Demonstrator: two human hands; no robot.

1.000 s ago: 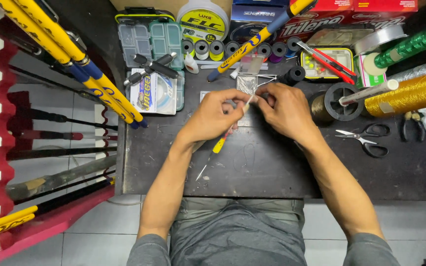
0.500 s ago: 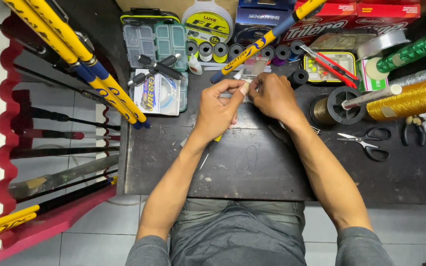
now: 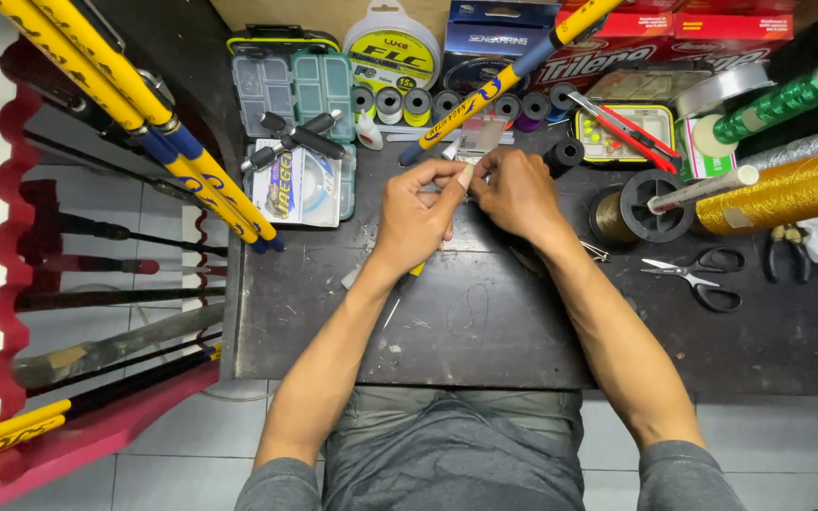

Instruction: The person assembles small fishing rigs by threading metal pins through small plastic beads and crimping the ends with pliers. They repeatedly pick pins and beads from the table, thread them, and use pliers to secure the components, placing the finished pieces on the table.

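Small pale rod piece (image 3: pixel 466 176), slim and cream-coloured, is sitting between both hands just above the centre of the frame, over the dark worktable (image 3: pixel 485 341). Left hand (image 3: pixel 416 213) is pinching it from the left, thumb and forefinger closed on its lower end, other fingers curled in. Right hand (image 3: pixel 520 192) is meeting it from the right, fingertips closed against the same piece; exactly how many fingers are touching it cannot be told. A small clear plastic packet (image 3: pixel 481 138) is showing just above the fingertips; whether either hand is holding it is unclear.

A yellow and blue rod (image 3: pixel 499 83) is lying diagonally above the hands, running toward the upper right. A yellow-handled tool (image 3: pixel 407 282) is lying on the table under the left wrist, mostly hidden. Scissors (image 3: pixel 698 274) are resting right of the right forearm, well apart from it. A dark spool (image 3: pixel 641 206) is standing near the right hand, with a gold thread spool (image 3: pixel 788 189) further right. A row of small thread bobbins (image 3: pixel 418 100) is sitting at the top centre, beside a clear compartment box (image 3: pixel 295 85). A bundle of yellow rods (image 3: pixel 134 114) is crossing the upper left.
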